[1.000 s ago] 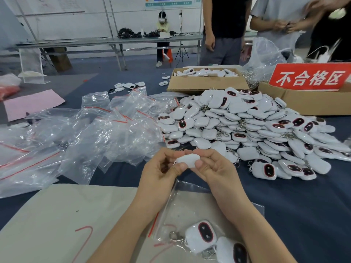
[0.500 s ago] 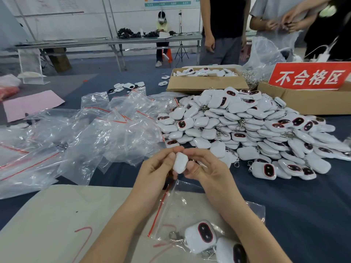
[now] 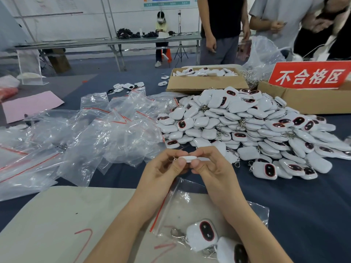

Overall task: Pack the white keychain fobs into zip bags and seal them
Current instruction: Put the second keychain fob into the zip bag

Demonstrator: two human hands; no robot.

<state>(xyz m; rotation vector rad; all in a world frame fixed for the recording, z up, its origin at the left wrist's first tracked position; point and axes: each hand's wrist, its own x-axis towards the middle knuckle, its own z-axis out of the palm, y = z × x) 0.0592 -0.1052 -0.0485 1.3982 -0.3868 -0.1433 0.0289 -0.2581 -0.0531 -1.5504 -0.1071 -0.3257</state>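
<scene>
white fob (image 3: 188,158) was up off the table, held edge-on between both hands at frame centre. left hand (image 3: 161,171) pinched its left end with thumb and curled fingers, and right hand (image 3: 212,168) pinched the right end the same way, so both were gripping it. a bit of metal keyring (image 3: 171,159) poked out by the left fingers. fob face was not readable from this angle. under the wrists lay a zip bag (image 3: 182,204) with a red seal strip, flat on a beige mat (image 3: 62,215) and partly covered by both forearms. a bagged fob (image 3: 202,234) with a dark oval face sat at its near end, with another fob (image 3: 231,251) just beside it at the frame bottom. could not tell if the seal was closed. beyond the hands to the right was the big fob pile (image 3: 247,126) on the dark blue table cover (image 3: 307,205), its nearest pieces just behind the right fingers. to the left was a heap of empty zip bags (image 3: 98,133), reaching the pile's left edge. behind the pile sat a cardboard box (image 3: 205,85) holding more fobs, and a second box (image 3: 307,103) at right with a red sign (image 3: 309,75). a few loose fobs (image 3: 127,86) and a pink sheet (image 3: 32,105) lay far left. standing people (image 3: 220,25) were behind the table, with a clear bag (image 3: 264,54) near them.
</scene>
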